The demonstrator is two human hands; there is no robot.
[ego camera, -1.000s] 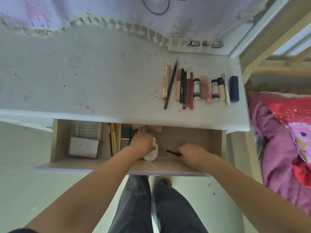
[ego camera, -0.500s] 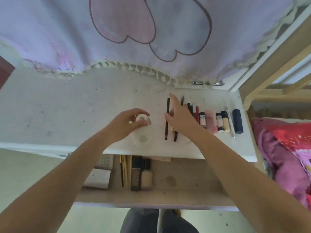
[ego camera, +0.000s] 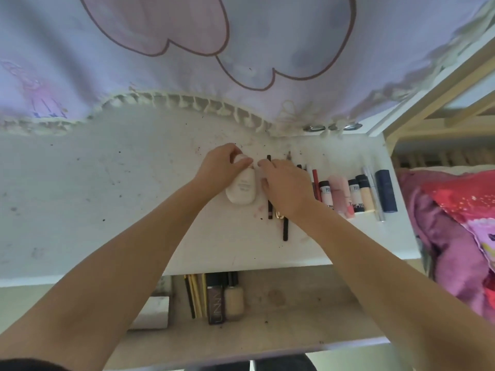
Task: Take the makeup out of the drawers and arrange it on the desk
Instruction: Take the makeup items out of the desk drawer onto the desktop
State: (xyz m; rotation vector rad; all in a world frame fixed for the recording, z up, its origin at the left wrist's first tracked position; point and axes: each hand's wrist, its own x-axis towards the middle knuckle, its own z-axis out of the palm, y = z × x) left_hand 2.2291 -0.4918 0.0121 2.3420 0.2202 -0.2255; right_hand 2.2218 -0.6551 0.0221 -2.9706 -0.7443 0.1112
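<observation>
White bottle (ego camera: 242, 189): lies flat on the bench (ego camera: 107, 199), left of the row of makeup.
Left hand (ego camera: 221, 167): grip curled round the bottle's cap end.
Right hand (ego camera: 285, 188): fingertips at the cap; grip unclear, covering black pencils (ego camera: 285, 228).
Drawer (ego camera: 281, 314): open below, holding foundation bottle (ego camera: 233, 299).

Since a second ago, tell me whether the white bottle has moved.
Yes. The white bottle went from the open drawer up onto the desk, left of the pencils.

Two hands (ego camera: 257, 180), one white bottle (ego camera: 241, 190), one open drawer (ego camera: 294, 317).
</observation>
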